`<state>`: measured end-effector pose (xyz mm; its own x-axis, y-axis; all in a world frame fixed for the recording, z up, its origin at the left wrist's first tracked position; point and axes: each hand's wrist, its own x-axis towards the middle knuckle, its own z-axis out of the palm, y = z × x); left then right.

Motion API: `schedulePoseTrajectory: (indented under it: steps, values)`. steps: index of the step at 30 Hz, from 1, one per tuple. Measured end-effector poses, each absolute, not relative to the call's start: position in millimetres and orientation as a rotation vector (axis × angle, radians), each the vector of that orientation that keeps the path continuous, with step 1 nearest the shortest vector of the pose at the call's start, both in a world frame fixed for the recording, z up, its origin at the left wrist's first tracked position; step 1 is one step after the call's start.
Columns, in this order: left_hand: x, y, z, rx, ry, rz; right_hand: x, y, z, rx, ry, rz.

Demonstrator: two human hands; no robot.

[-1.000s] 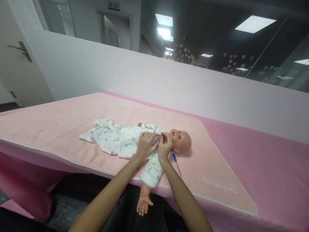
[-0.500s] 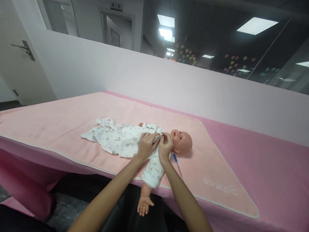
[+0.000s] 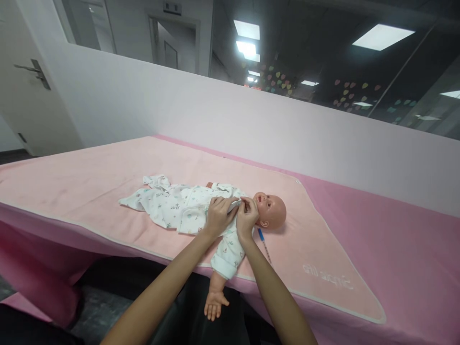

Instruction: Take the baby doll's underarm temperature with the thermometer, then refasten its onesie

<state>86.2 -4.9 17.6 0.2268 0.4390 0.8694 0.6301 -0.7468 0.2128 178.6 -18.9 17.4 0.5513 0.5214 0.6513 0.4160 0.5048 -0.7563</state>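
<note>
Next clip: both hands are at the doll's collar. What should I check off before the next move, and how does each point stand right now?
1. The doll lies flat on its back on the blanket: ok.
2. The left hand and right hand both sit on the romper at its neckline: ok.
3. Fabric pinched, not merely touched: cannot tell.
4. The near arm is supported: not ok, it hangs past the blanket's edge.
5. The blue-tipped stick beside the head lies apart from both hands: ok.
</note>
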Motion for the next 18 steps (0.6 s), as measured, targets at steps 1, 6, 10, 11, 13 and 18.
schedulePoseTrajectory:
  steps: [1, 6, 10, 11, 13, 18]
  values:
    - [86.1, -4.9, 17.5, -2.311, -1.021, -1.534, 178.7, -18.8, 17.5, -1.093, -1.040, 0.082]
    - [85.4, -4.5, 15.7, -2.294, -1.032, -1.507, 178.7, -19.9, 19.5, -1.117, -1.047, 0.091]
    - [85.7, -4.2, 14.5, -2.270, -1.046, -1.477, 178.9, -20.0, 20.3, -1.126, -1.053, 0.114]
    - [85.9, -4.2, 14.5, -2.265, -1.050, -1.474, 178.9, -19.9, 20.2, -1.123, -1.054, 0.120]
    - [86.3, -4.2, 14.9, -2.258, -1.062, -1.472, 178.9, -19.8, 19.6, -1.112, -1.055, 0.128]
    - [86.7, -4.4, 15.2, -2.252, -1.087, -1.456, 177.9, -20.9, 19.9, -1.086, -1.053, 0.133]
